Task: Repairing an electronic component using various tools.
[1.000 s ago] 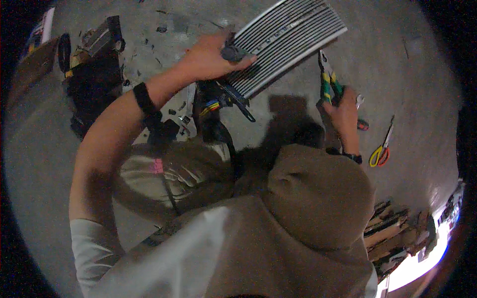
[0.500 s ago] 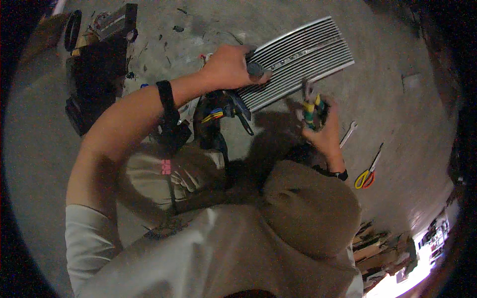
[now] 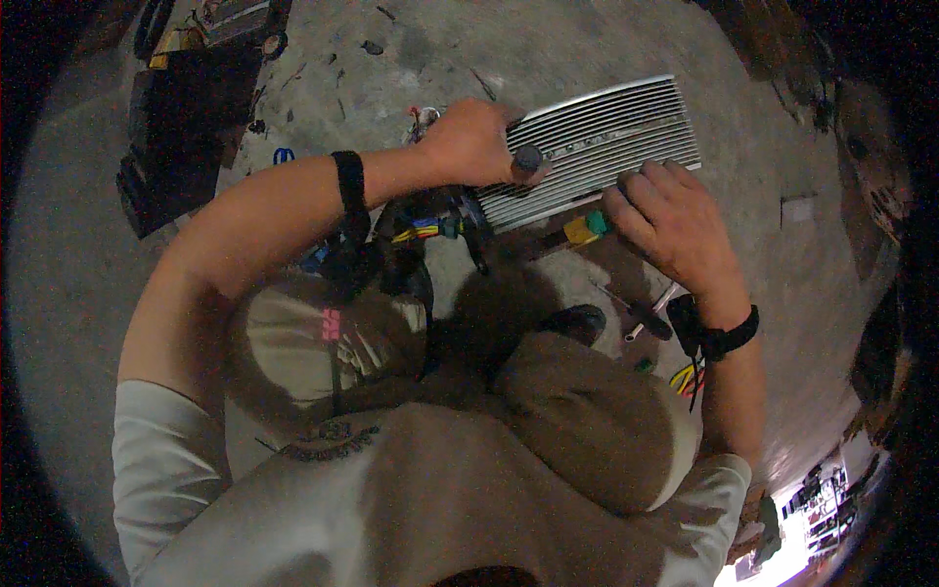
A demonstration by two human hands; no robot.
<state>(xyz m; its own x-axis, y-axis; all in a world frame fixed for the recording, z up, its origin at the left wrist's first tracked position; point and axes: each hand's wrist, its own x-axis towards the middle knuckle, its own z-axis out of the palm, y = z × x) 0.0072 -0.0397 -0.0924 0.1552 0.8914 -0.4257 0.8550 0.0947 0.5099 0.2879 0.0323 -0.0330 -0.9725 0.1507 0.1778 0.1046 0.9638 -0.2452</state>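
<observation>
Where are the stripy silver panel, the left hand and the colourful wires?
Stripy silver panel point(image 3: 604, 149), head view: middle of its ridged face.
Left hand point(image 3: 473, 143), head view: back of the hand.
Colourful wires point(image 3: 423, 232), head view: middle of the bundle.

Grey floor strewn with tools and scraps

A scuffed concrete floor point(image 3: 548, 59) carries everything. Well to the left of the left hand point(image 3: 474, 142) stands a bulky black object point(image 3: 186, 127); nearer that hand, beyond the forearm, lies a small blue loop point(image 3: 284, 155). Dark scraps point(image 3: 372, 47) are scattered ahead of the same hand. Between the right hand point(image 3: 675, 220) and the body lie a silver wrench point(image 3: 667, 295) and a dark-handled tool point(image 3: 653, 323), with yellow and red handles point(image 3: 685, 380) closer in, partly hidden behind the wrist.
</observation>
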